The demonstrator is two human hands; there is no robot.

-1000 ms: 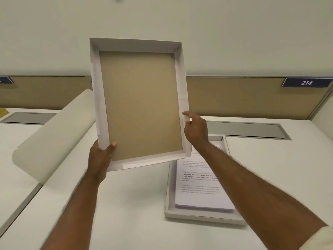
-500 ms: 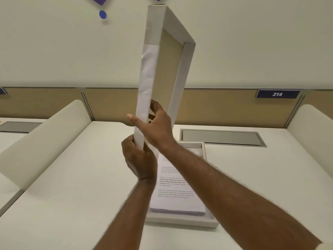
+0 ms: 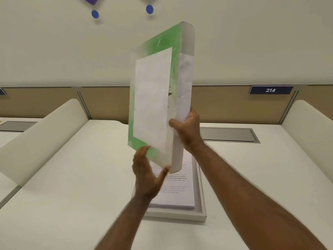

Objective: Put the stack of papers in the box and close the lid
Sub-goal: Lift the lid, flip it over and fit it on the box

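Note:
The box lid (image 3: 158, 73), green on its outer face with a white sheet stuck on it, stands nearly upright in the air above the desk. My right hand (image 3: 187, 130) grips its white right edge. My left hand (image 3: 146, 174) cups its lower corner from below. Beneath the lid, the shallow white box (image 3: 202, 210) lies on the desk with the stack of printed papers (image 3: 175, 195) inside it; their far part is hidden behind the lid and my hands.
The white desk (image 3: 72, 186) has curved cream dividers at the left (image 3: 41, 139) and right (image 3: 310, 134). A grey cable hatch (image 3: 228, 135) sits behind the box. A tan partition with a sign reading 214 (image 3: 270, 90) runs along the back.
The lid has turned about its upright axis: first its brown inside faced me, then its edge, now its green outer face. My left hand shifted to the lower corner and my right hand to the right edge.

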